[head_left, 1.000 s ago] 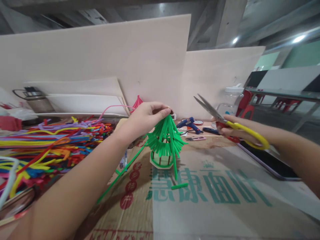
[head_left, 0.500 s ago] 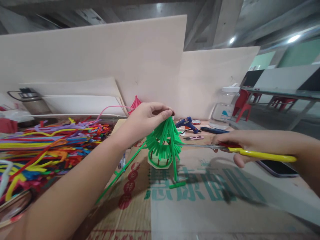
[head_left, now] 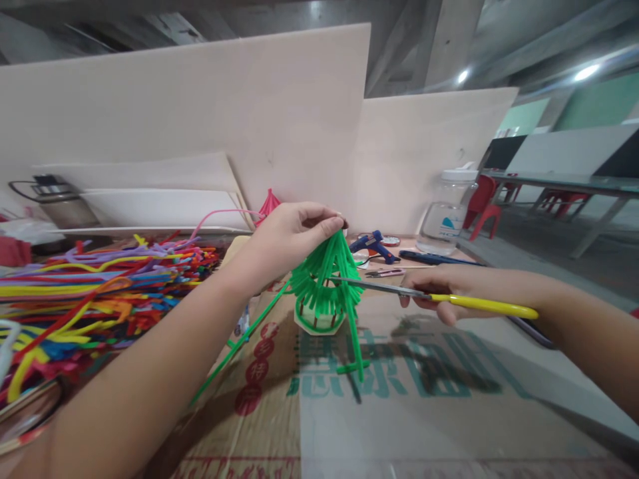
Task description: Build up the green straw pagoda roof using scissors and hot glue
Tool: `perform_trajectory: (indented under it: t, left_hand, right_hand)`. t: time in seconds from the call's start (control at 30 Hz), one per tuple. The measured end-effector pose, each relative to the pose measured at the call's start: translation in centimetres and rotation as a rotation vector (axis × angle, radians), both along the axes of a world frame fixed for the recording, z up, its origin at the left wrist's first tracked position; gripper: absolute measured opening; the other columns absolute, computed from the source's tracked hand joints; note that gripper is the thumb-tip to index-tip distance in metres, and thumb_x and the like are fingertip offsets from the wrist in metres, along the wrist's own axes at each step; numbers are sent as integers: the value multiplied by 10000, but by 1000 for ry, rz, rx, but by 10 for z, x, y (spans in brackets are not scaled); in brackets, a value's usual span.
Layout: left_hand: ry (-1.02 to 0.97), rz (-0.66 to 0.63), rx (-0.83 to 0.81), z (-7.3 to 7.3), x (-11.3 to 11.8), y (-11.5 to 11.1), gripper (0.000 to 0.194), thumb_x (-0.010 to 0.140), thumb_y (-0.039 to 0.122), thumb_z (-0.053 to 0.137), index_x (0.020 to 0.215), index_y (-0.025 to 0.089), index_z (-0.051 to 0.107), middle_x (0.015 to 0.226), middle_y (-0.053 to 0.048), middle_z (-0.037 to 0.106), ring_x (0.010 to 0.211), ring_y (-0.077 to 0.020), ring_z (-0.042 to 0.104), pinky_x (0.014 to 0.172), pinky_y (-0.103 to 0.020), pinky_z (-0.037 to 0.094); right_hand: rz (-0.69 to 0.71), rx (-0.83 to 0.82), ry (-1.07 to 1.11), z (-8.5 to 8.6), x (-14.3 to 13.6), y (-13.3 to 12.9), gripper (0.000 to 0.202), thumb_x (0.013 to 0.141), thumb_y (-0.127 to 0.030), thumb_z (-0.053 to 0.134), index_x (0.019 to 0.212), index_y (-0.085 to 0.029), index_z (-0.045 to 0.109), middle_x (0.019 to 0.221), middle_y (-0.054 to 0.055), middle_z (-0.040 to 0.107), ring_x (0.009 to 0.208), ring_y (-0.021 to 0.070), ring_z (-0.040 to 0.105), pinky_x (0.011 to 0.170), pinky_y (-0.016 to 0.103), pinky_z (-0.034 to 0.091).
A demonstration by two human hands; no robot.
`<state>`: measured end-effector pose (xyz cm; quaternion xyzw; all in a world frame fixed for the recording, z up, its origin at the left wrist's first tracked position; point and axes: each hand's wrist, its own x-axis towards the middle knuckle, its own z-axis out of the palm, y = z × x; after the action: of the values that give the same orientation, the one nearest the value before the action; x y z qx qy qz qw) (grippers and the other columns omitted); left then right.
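Observation:
A small pavilion model [head_left: 327, 286] with a tiered roof of green pipe cleaners stands on an octagonal base. My left hand [head_left: 312, 229] pinches the peak of its roof. In my right hand [head_left: 439, 289] is a pair of scissors with yellow handles [head_left: 479, 304]; the blades [head_left: 384, 287] reach into the green strands on the roof's right side. One long green strand [head_left: 355, 339] hangs from the roof down toward the cardboard. A short cut green piece [head_left: 347, 368] lies there. Another long green pipe cleaner [head_left: 249, 332] slants to the lower left.
A heap of coloured pipe cleaners [head_left: 100, 286] covers the left side. Behind the model are a blue glue gun [head_left: 374, 246], small thread snips [head_left: 385, 273], a clear water bottle [head_left: 446, 213] and a pink model roof [head_left: 268, 205]. Printed cardboard [head_left: 399, 426] lies under the work.
My right hand has moved left with the scissors, and the blades now reach further into the green roof. The long hanging strand has swung slightly. My left hand stays at the peak.

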<state>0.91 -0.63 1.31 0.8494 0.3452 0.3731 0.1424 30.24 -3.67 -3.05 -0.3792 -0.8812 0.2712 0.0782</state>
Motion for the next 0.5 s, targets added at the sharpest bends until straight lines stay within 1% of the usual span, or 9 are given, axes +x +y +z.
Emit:
perform_trajectory:
  t: [0.07, 0.17, 0.2, 0.27, 0.37, 0.5]
  left_hand:
    - [3, 0, 0, 0, 0, 0, 362, 922, 454, 558, 980, 156, 754, 905, -53, 749, 830, -176, 664, 697, -240, 496]
    - [8, 3, -2, -1, 1, -1, 370, 921, 461, 555, 987, 156, 753, 919, -58, 750, 842, -183, 666, 713, -248, 502]
    - [8, 1, -2, 0, 1, -1, 367, 922, 458, 555, 986, 157, 753, 920, -59, 750, 842, -183, 666, 715, -249, 502]
    - [7, -7, 0, 0, 2, -2, 350, 922, 444, 557, 976, 159, 754, 913, -56, 750, 831, -179, 665, 710, -247, 499]
    - [10, -10, 6, 2, 3, -5, 321, 921, 412, 557, 961, 162, 756, 896, -51, 748, 811, -173, 663, 697, -244, 493]
    - [17, -1, 15, 2, 4, -6, 322, 923, 406, 553, 960, 159, 757, 889, -48, 747, 807, -170, 663, 685, -238, 489]
  right_hand:
    - [7, 15, 2, 2, -2, -1, 261, 886, -442, 573, 992, -221, 661, 877, 7, 589, 767, 155, 518, 650, 245, 391]
    - [25, 27, -1, 4, -5, -1, 450, 872, -617, 539, 974, -198, 665, 878, 30, 610, 783, 176, 535, 662, 266, 404]
    - [25, 31, -3, 4, -5, -1, 485, 862, -649, 534, 975, -197, 668, 887, 38, 618, 787, 184, 543, 664, 274, 410]
    - [3, 46, -14, 3, -5, 0, 475, 861, -648, 541, 983, -209, 676, 879, 43, 626, 790, 196, 556, 664, 284, 419]
    - [-36, 63, -38, 1, -4, 0, 394, 868, -591, 559, 980, -235, 686, 862, 41, 639, 805, 214, 576, 665, 290, 434]
    - [-50, 48, -56, -2, -2, 3, 360, 827, -559, 614, 993, -249, 693, 876, 21, 664, 782, 214, 599, 636, 285, 443]
